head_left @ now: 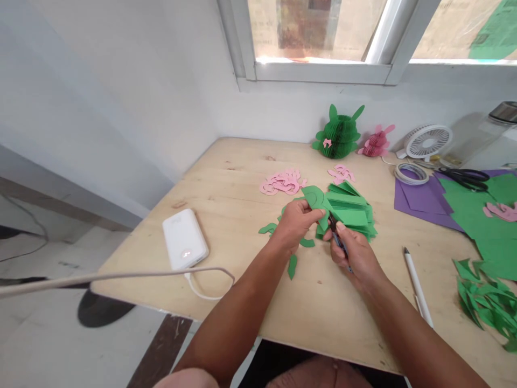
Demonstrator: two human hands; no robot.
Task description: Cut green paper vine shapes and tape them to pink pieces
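A cutting step appears to be in hand; a green paper piece [313,196] is held above the wooden surface [238,215], near its middle, and on it a curved line can be seen. By the left hand [294,223] the paper is pinched, with the grip closed on its lower edge; by the right hand [355,253] the scissors [339,243] are grasped, with the grip closed around the handles. The dark blades are placed at the right edge of the paper; whether they are open or together cannot be told.

Beside the paper, a stack of folded green paper [349,213] is laid; green cut shapes [307,243] are scattered near and under the left hand; beyond them, pink cut shapes [283,182] are gathered in a loose pile.

For the next small move, it is judged that the curved line should be followed by the blades; a slow turning of the paper is called for, and the left fingertips should be placed away from the cutting path.
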